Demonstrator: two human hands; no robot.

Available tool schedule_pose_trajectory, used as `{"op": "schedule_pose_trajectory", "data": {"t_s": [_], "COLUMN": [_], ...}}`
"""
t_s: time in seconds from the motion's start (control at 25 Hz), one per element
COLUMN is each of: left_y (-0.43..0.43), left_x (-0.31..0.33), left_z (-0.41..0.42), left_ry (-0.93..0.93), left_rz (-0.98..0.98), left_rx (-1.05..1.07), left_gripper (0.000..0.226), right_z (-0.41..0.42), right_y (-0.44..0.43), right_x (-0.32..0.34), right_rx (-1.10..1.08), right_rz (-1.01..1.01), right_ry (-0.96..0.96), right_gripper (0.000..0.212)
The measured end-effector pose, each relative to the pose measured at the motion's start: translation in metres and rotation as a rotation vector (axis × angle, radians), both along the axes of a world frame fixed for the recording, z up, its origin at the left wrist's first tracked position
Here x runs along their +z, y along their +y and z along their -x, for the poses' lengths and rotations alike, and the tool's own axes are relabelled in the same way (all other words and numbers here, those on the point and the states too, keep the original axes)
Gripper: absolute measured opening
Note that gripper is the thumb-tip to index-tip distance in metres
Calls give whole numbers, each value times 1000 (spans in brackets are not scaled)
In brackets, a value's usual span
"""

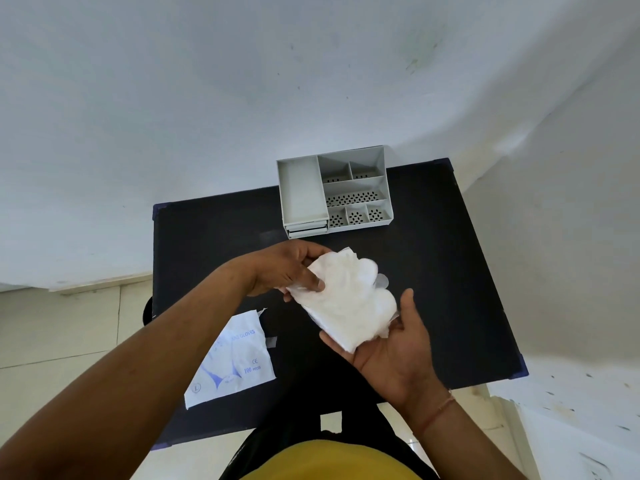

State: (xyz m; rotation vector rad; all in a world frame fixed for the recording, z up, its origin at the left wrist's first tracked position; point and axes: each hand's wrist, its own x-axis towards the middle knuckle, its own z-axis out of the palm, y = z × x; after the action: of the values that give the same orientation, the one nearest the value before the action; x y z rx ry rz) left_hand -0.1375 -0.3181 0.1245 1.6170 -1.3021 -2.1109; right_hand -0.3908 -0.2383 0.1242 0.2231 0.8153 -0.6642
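Note:
A white bundle of thin plastic gloves is held above the black table. My left hand pinches the bundle's upper left edge between thumb and fingers. My right hand lies palm up under its lower right end, thumb raised beside it. A flat white glove packet with blue print lies on the table's near left corner.
A grey compartment organiser with perforated floors and small front drawers stands at the table's far edge against the white wall. Pale floor tiles show to the left. My yellow shirt fills the bottom.

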Motion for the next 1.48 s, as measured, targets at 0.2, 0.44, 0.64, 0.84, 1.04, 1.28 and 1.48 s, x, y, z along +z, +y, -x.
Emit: {"op": "schedule_pose_trajectory", "data": {"t_s": [0.2, 0.44, 0.64, 0.84, 1.04, 1.28, 1.48], "left_y": [-2, -5, -5, -19, -49, -63, -43], "left_x": [-3, -2, -3, -32, -96, -122, -124], "left_z": [2, 0, -1, -2, -1, 17, 26], "left_ry": [15, -45, 15, 8, 66, 223, 222], "left_rz": [13, 49, 27, -171, -335, -351, -387], "left_rx": [-19, -151, -15, 482, 1148, 1407, 1450], "left_gripper": [46, 54, 39, 49, 10, 29, 25], "right_z": [-12, -28, -34, -32, -24, -12, -5], "right_y": [4, 6, 4, -7, -24, -36, -34], "right_x": [-1, -2, -8, -23, -27, -36, -40], "right_rx": [0, 272, 163, 26, 6, -1, 23], "right_rz": [33, 413, 353, 198, 280, 314, 339], "right_ry": [17, 507, 506, 420, 477, 522, 557], "right_gripper": [56, 44, 61, 65, 50, 48, 54]}}
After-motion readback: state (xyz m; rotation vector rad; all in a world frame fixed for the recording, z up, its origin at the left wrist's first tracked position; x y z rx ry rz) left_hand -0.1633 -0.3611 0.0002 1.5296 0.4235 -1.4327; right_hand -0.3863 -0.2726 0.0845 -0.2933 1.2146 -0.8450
